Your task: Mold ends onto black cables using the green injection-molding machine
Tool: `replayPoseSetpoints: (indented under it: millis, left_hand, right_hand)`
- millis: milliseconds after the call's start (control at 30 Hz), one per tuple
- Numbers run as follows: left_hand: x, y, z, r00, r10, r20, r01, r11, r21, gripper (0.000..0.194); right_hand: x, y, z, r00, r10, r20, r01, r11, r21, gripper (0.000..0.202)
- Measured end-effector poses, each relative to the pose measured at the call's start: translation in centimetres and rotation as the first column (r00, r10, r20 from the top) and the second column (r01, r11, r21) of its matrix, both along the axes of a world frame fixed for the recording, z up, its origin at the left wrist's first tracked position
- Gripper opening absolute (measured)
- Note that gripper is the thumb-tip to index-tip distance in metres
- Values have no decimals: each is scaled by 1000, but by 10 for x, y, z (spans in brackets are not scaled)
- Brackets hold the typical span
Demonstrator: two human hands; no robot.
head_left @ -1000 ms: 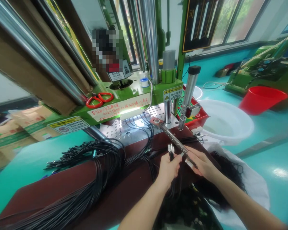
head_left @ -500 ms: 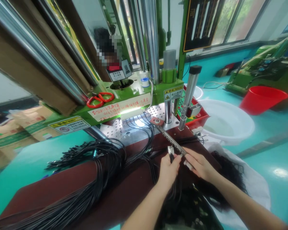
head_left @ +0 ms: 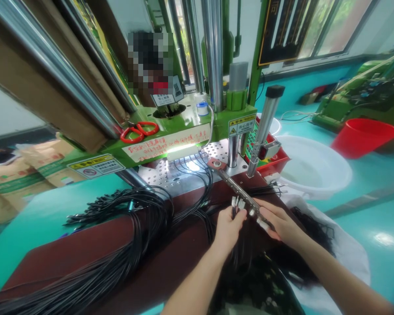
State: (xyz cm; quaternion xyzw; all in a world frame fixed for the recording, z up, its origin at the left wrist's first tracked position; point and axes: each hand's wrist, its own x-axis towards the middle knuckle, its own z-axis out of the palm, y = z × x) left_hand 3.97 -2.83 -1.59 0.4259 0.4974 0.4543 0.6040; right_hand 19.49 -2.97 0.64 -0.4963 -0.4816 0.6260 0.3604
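Observation:
My left hand point(head_left: 229, 225) is closed on several black cables, whose silver connector ends point(head_left: 238, 203) stick up above the fingers. Beside it, my right hand point(head_left: 277, 218) has its fingers at the near end of a long metal bar point(head_left: 239, 189) with slots along it. Silver connectors sit on the bar's near part. The bar's far end lies by a reddish block point(head_left: 217, 164) on the machine's edge. Black cables hang below both hands. More black cables point(head_left: 197, 192) run from the lit plate of the green press onto the brown table.
A large bundle of black cables point(head_left: 131, 253) covers the brown table's point(head_left: 95, 236) left part. Red-handled scissors point(head_left: 139, 132) lie on the green press point(head_left: 184, 120). A red tray point(head_left: 279, 160), white tub point(head_left: 315, 170) and red bucket point(head_left: 364, 138) are at right.
The camera view has shifted slightly. More connector ends now show above my left hand, and my right hand has moved a little to the right along the bar.

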Motion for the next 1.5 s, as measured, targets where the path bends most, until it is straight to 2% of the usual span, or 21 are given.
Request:
replayPoseSetpoints:
  millis: [200, 400, 467, 533, 600, 700, 833, 967, 1133, 1300, 1500]
  left_hand:
    - [-3, 2, 4, 997, -58, -53, 59, 998, 9, 31]
    - [-7, 1, 2, 996, -57, -69, 57, 998, -1, 30]
    - [-7, 1, 1, 995, -53, -82, 55, 998, 24, 31]
    - [-6, 1, 1, 996, 0, -86, 5, 998, 64, 32]
    - [-6, 2, 1, 992, 112, -61, -106, 991, 86, 33]
    - [-8, 4, 1, 976, 216, -19, -215, 974, 70, 32]
    - [-9, 4, -1, 985, 169, -44, -166, 984, 64, 29]
    - [-9, 3, -1, 980, 189, -63, -186, 981, 56, 29]
    - [-11, 2, 3, 968, 250, -35, -251, 968, -27, 32]
    - [-14, 1, 2, 974, 221, -43, -222, 975, -24, 34]
    - [-14, 3, 9, 961, 269, 67, -272, 961, 41, 34]
  right_hand:
    - [4, 1, -8, 999, 43, 28, -44, 999, 25, 67]
    - [3, -2, -11, 993, 102, 55, -110, 982, 156, 54]
    - [3, -2, -12, 993, 111, 48, -117, 985, 126, 55]
    - [3, -1, -12, 995, 102, 26, -103, 992, 69, 60]
    - [4, 0, -12, 997, 74, 9, -75, 997, 26, 64]
    - [4, 0, -9, 1000, 17, -6, -17, 1000, 4, 63]
    - [1, -3, -2, 1000, 3, 7, -4, 999, 32, 58]
    - [1, -4, 1, 999, 46, 22, -47, 998, 40, 57]
    - [7, 1, -5, 991, 123, 57, -124, 992, 26, 59]
    - [10, 4, -11, 975, 198, 97, -209, 972, 112, 51]
    - [6, -2, -3, 995, 91, 45, -93, 994, 51, 59]
